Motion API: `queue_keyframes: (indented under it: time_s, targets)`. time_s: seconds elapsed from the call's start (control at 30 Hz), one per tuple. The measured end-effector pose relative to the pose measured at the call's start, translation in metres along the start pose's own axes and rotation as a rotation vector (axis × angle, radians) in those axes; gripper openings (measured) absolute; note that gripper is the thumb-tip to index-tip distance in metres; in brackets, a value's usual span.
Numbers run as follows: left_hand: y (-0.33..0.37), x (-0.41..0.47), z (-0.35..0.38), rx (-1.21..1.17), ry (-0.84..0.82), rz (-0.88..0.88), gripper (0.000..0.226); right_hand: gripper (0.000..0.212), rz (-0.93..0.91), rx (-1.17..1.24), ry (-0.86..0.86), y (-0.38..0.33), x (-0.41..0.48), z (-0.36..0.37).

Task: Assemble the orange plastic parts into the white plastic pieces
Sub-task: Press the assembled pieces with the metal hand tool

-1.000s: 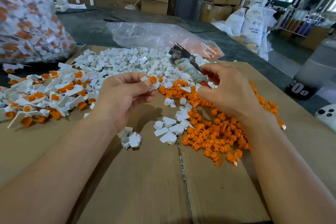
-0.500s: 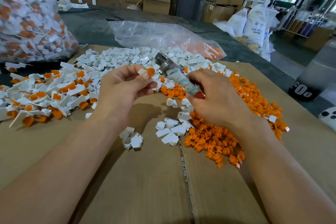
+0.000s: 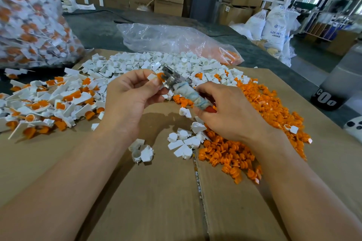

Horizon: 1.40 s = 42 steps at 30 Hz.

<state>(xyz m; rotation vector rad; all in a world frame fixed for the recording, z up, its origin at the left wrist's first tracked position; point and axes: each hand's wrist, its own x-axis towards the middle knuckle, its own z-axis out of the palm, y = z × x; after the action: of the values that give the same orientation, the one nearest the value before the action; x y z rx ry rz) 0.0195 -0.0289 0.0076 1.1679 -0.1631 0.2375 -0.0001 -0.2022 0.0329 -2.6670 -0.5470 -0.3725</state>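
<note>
My left hand (image 3: 133, 96) pinches a white plastic piece (image 3: 151, 76) with an orange part (image 3: 161, 76) set in it, held above the cardboard. My right hand (image 3: 231, 115) grips a tool (image 3: 186, 90) with a cloth-wrapped handle, and its metal head touches the orange part. Loose orange parts (image 3: 254, 123) lie heaped under and right of my right hand. A pile of white pieces (image 3: 156, 64) spreads behind both hands. Assembled white-and-orange pieces (image 3: 49, 103) are piled at the left.
Flattened cardboard (image 3: 156, 191) covers the table. A big clear bag of assembled pieces (image 3: 29, 21) stands far left. A crumpled plastic bag (image 3: 172, 41) lies behind the white pile. A dark bottle (image 3: 337, 84) stands at the right edge. A few white pieces (image 3: 182, 143) lie between my hands.
My right hand has swung the tool leftward until its metal head meets the orange part in my left hand. My left hand has stayed nearly still.
</note>
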Motion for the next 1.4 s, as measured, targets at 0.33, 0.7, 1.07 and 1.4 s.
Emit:
queue_keyframes:
  time_s: [0.33,0.7,1.07,1.4]
  targets:
    - [0.001,-0.002,0.004,-0.037,-0.037,0.003,0.011,0.010,-0.024,0.056,-0.015,0.001,-0.002,-0.001]
    - [-0.004,-0.002,0.003,0.047,0.027,-0.029,0.023,0.013,-0.013,-0.001,-0.057,-0.001,0.001,0.005]
    - [-0.007,-0.001,0.000,0.097,0.060,-0.058,0.026,0.010,-0.022,-0.043,-0.055,-0.006,0.004,0.010]
    - [-0.004,-0.001,0.002,0.059,0.066,-0.083,0.022,0.013,-0.053,-0.082,0.016,0.000,0.002,0.015]
